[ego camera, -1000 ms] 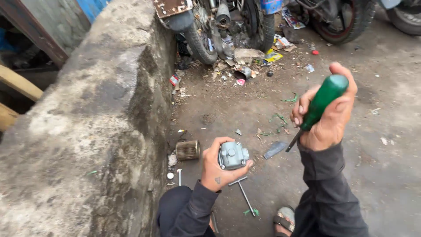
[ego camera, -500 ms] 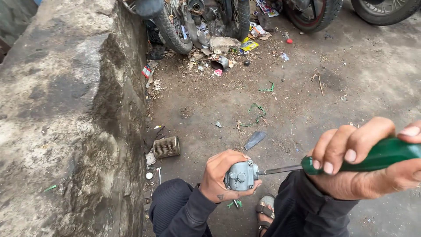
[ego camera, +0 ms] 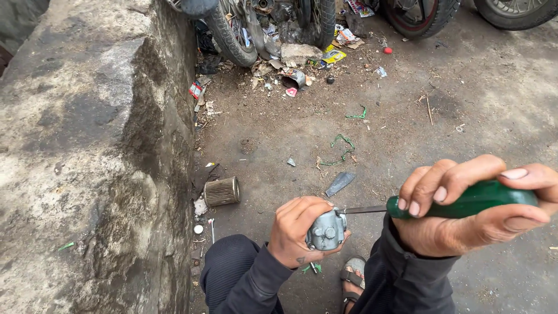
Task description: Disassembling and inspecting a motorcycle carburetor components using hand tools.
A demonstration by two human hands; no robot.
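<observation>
grey metal part, green-handled screwdriver

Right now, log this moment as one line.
left hand: holds grey metal part | right hand: grips green-handled screwdriver, tip at part | nearby: ribbed filter on ground

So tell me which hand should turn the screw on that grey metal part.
Probably right: the right hand grips the green-handled screwdriver, whose tip meets the grey metal part. The left hand steadies that part.

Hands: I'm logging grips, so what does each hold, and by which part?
Left hand cups the grey metal part around its body; right hand grips the screwdriver by its green handle.
</observation>
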